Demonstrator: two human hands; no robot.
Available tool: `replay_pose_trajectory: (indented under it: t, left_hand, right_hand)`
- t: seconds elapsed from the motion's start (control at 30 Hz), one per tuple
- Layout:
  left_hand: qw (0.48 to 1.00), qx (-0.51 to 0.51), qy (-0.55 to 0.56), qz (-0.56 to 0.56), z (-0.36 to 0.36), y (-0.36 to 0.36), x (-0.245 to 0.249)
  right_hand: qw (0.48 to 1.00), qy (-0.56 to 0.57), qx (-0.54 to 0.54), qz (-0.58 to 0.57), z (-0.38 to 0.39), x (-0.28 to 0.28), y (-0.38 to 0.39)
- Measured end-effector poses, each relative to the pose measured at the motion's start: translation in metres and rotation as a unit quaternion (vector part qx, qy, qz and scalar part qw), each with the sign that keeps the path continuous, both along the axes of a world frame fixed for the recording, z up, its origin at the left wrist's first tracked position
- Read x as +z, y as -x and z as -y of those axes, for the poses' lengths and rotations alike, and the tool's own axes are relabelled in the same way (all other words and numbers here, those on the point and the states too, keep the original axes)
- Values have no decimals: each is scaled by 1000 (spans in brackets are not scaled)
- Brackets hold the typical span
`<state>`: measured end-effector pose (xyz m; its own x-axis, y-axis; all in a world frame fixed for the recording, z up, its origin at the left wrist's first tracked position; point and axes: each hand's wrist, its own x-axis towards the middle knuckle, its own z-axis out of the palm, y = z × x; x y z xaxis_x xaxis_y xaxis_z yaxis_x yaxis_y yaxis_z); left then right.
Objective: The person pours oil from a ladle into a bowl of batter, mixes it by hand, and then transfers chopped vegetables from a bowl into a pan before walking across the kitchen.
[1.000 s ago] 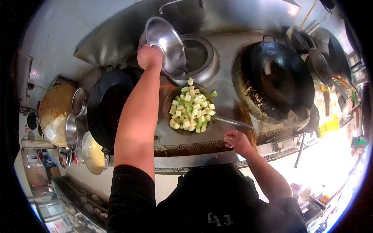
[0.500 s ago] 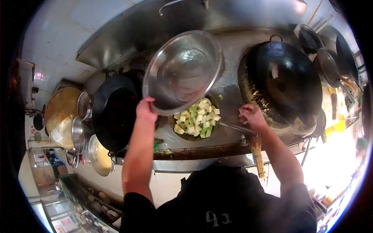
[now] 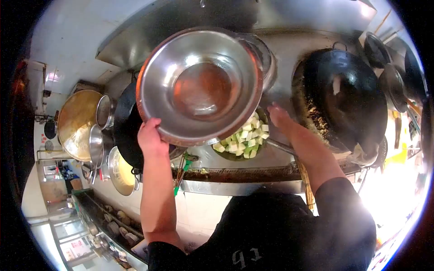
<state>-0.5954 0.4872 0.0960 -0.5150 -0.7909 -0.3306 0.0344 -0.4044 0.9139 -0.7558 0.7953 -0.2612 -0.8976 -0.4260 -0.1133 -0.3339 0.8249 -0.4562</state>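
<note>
My left hand [image 3: 153, 139] grips the near-left rim of a wide stainless steel basin [image 3: 203, 88]. The basin is tilted toward me, and no food shows inside it. Behind its right edge, part of a second metal basin [image 3: 267, 63] shows. Below the held basin, pale green and cream vegetable cubes [image 3: 244, 140] fill a round vessel, partly hidden by the basin. A long metal handle [image 3: 281, 147] runs from that vessel to the right. My right hand [image 3: 279, 118] is just right of the cubes, above the handle, slightly blurred, fingers stretched forward and apparently holding nothing.
A large black wok [image 3: 346, 97] sits at the right, and another dark wok [image 3: 126, 131] at the left. Further left are a big tan round lid or pan [image 3: 79, 122] and a pot of yellow liquid [image 3: 121, 171]. A bamboo brush [image 3: 306, 185] hangs at the counter's front edge.
The held basin has moved left and toward me, turning its inside more to view. More of the second basin shows. My right hand has moved forward and slightly left.
</note>
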Motion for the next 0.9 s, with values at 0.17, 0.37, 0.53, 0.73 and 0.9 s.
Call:
replay_pose_trajectory:
  t: [0.17, 0.37, 0.53, 0.73, 0.9]
  left_hand:
    - [994, 56, 75, 59, 15, -26, 18]
    - [976, 46, 166, 131, 17, -53, 37]
    - [948, 19, 276, 157, 20, -80, 46]
    - [899, -40, 388, 200, -12, -92, 66]
    - [880, -66, 440, 165, -19, -98, 66]
  right_hand:
    - [965, 171, -99, 174, 27, 101, 0]
    - [691, 552, -13, 467, 106, 109, -62]
    - [498, 539, -229, 640, 142, 144, -92]
    - [470, 535, -256, 654, 150, 147, -112]
    - [514, 523, -225, 642, 148, 173, -119]
